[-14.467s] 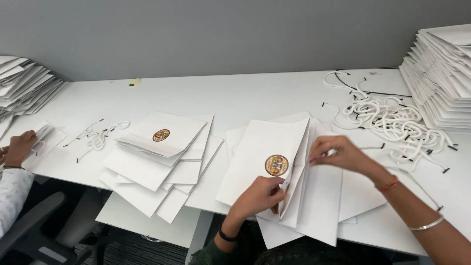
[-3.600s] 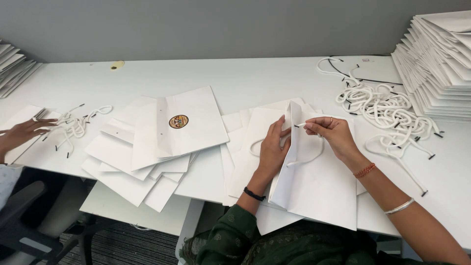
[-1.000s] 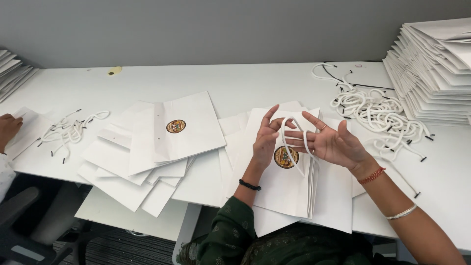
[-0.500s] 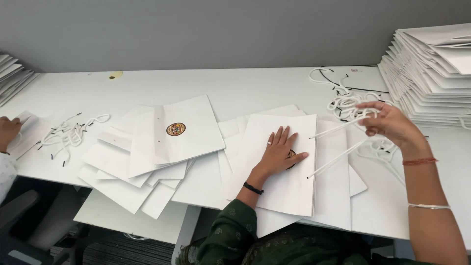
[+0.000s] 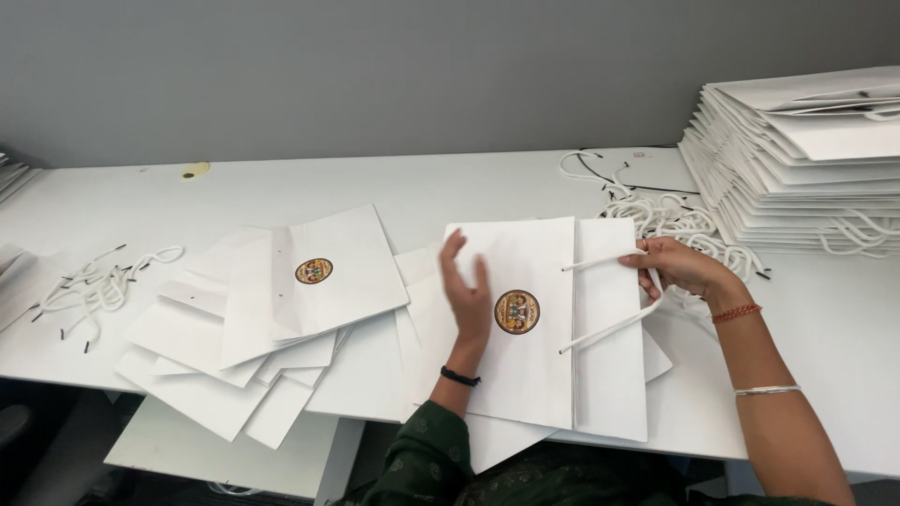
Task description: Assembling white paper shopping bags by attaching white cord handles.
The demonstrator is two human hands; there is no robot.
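Note:
A flat white paper bag [image 5: 534, 365] with a round gold-and-dark emblem [image 5: 517, 311] lies in front of me on the white table [image 5: 281, 187]. My left hand [image 5: 466, 292] hovers open just above the bag's left part, fingers spread and raised. My right hand [image 5: 677, 266] is closed on the white rope handle [image 5: 605, 295] that runs from the bag's two holes out to the right. More unfolded white bags lie underneath it.
A fanned heap of flat white bags [image 5: 281, 309], one with the same emblem, lies to the left. Loose white cords [image 5: 670, 220] sit behind my right hand, a tall stack of finished bags [image 5: 806, 159] at far right, more cords [image 5: 94, 286] at far left.
My left hand has lifted off the bag, uncovering the emblem. My right hand has come back toward the bag with the rope handle, which now hangs slacker. The other person's hand at far left is gone.

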